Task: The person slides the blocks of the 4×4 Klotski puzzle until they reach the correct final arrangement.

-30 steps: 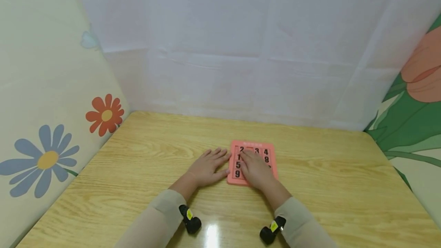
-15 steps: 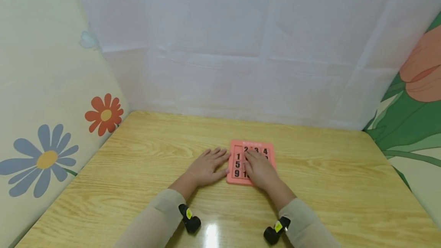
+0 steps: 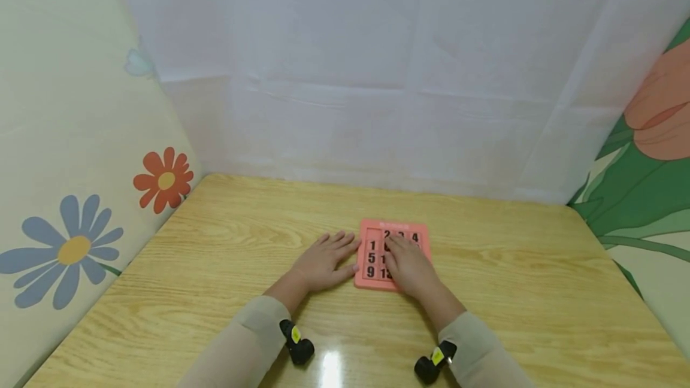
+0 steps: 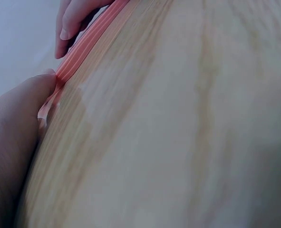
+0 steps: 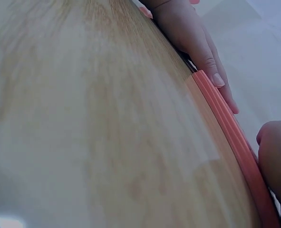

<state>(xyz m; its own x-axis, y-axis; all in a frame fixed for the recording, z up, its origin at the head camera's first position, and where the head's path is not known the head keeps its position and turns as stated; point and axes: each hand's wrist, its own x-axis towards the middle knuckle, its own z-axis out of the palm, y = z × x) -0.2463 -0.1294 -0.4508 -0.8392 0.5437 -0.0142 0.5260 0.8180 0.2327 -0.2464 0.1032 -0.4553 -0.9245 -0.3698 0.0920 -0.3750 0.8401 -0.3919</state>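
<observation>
A pink number slide puzzle point(image 3: 369, 283) lies flat on the wooden table in the head view. Its top left corner slot shows no tile; black numbers 1, 5 and 9 run down the left column, with 2 and 4 in the top row. My left hand point(image 3: 323, 263) lies flat beside it, fingers spread, thumb touching the frame's left edge. My right hand point(image 3: 412, 268) rests over the right part, fingertips on the tiles near the 2, covering several numbers. In the left wrist view, the left thumb point(image 4: 24, 102) meets the puzzle's pink rim point(image 4: 90, 40). The right wrist view shows the rim point(image 5: 235, 137) between both hands.
Bare wood tabletop point(image 3: 242, 220) surrounds the puzzle. A white cloth point(image 3: 334, 76) hangs behind the table. Flower-printed panels stand at the left point(image 3: 64, 106) and right point(image 3: 652, 196). Black wrist cameras sit on both cuffs.
My right hand has moved slightly to the right over the puzzle. The 2 tile has slid right, so the gap is now in the top left corner. The left hand stays still.
</observation>
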